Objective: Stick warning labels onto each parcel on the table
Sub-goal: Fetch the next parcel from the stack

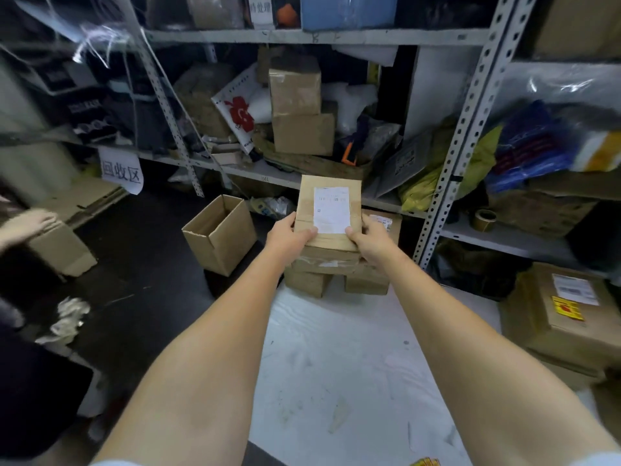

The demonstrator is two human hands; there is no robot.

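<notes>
Gripping parcel [305,201]: left hand [290,234], right hand [371,238]; label [331,210] illegible; sign [121,170] reads 回收区.

Parcel [331,210] atop stacked parcels [322,262] at the far edge of the table [336,348] — open carton [218,233] left, shelving [446,183] behind.

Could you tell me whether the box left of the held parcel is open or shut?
Open: the box has its top flaps raised, showing its inside.
</notes>
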